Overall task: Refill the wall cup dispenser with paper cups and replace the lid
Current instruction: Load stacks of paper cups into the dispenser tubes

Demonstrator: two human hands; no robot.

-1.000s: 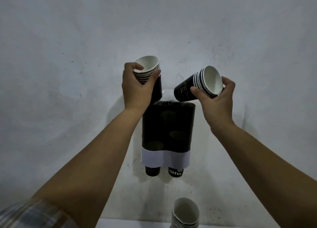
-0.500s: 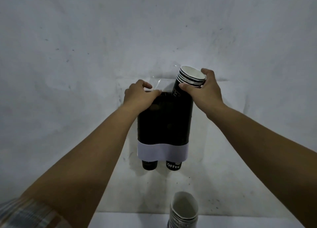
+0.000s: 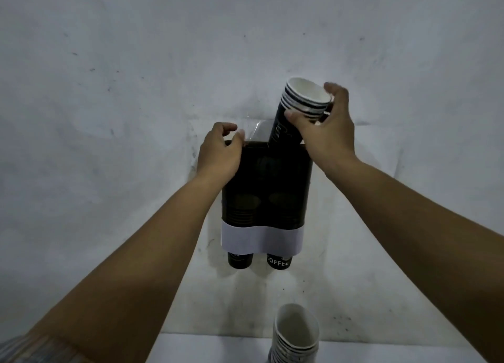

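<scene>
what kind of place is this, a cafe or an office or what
Hard to say for sure; probably a plain drinks corner or a staged test setup. A dark cup dispenser hangs on a bare, scuffed white wall, coffee-printed paper cups poke out below, and a spare cup stack stands on a white surface.

Dispenser mouth partly blocked

The cup stack (image 3: 293, 120) under the right hand (image 3: 326, 128) fills the dispenser (image 3: 266, 185) opening's right side (left hand (image 3: 219, 155) covers the left rim).

White tabletop (image 3: 207, 347) along the bottom edge, butted against the wall (image 3: 109, 90). One stack of paper cups (image 3: 296, 338) stands upright on it at right of centre, white insides, dark striped rims; base cut off by the frame, so probably resting directly on the surface.
</scene>
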